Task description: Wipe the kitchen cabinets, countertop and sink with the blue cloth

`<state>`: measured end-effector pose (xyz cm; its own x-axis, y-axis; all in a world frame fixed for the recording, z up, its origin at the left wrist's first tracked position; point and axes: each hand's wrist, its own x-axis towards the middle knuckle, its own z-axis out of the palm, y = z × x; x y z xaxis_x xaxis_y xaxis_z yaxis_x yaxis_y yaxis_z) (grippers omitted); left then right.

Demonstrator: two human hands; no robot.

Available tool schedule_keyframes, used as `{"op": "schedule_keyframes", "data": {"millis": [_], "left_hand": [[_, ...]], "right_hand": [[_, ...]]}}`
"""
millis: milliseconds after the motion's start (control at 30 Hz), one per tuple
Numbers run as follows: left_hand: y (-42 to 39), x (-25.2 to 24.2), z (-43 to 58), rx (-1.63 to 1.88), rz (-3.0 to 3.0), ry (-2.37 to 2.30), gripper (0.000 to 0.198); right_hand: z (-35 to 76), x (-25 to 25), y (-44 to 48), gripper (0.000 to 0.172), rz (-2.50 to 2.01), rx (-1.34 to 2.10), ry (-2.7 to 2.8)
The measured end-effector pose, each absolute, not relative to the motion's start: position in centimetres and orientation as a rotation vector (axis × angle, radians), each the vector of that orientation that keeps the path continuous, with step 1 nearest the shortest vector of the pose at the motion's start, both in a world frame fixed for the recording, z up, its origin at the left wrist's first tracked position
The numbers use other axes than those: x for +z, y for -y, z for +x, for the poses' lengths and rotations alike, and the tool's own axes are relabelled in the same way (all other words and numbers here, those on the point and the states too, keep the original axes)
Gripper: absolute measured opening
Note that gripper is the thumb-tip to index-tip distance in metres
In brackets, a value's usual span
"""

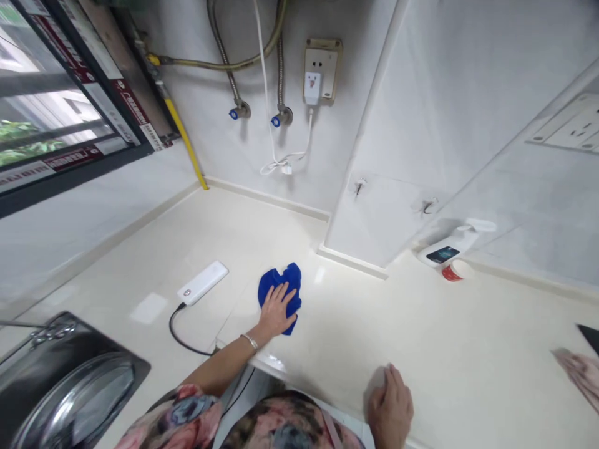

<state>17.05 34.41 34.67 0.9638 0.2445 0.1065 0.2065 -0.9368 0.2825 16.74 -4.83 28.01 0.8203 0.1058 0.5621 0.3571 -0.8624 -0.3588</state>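
My left hand (277, 310) lies spread on top of a blue cloth (267, 287). Its fingers are apart and press the bunched cloth against the pale countertop (346, 324); a bracelet circles the wrist. Near the counter's front edge rests my right hand (392, 405), fingers stretched forward along the surface with nothing visible in them. To the left of the cloth is a white power bank (203, 282) with a black cable (180, 335) plugged into its near end.
A sink (140, 363) with a large round metal lid (84, 405) occupies the lower left. At the back right, a white bottle (449, 246) leans by the wall beside a red and white paper cup (455, 270). A pinkish cloth (580, 377) lies at far right. A wall corner (350, 259) juts out behind.
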Motion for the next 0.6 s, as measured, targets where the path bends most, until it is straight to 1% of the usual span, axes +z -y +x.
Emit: {"op": "schedule_keyframes", "data": {"millis": [100,267,433,533,600], "left_hand": [[-33.9,34.6,16.6,0.174,2.853,-0.319,0.072],[-34.9,34.6,19.2,0.166,2.853,-0.275,0.068],[-35.4,34.6,25.7,0.277,2.942,-0.301,0.069],[-35.5,34.4,30.6,0.280,2.978,-0.451,0.076],[-35.5,34.8,33.5,0.252,3.005,-0.554,0.077]], "right_hand": [[16.6,28.2,4.6,0.044,-2.597,-0.728,0.369],[16.8,28.6,4.1,0.043,-2.623,-0.688,0.340],[17.0,28.8,3.4,0.051,-2.641,-0.674,0.303],[17.6,29.3,2.9,0.058,-2.638,-0.640,0.273],[18.3,29.7,2.6,0.060,-2.638,-0.592,0.224]]}}
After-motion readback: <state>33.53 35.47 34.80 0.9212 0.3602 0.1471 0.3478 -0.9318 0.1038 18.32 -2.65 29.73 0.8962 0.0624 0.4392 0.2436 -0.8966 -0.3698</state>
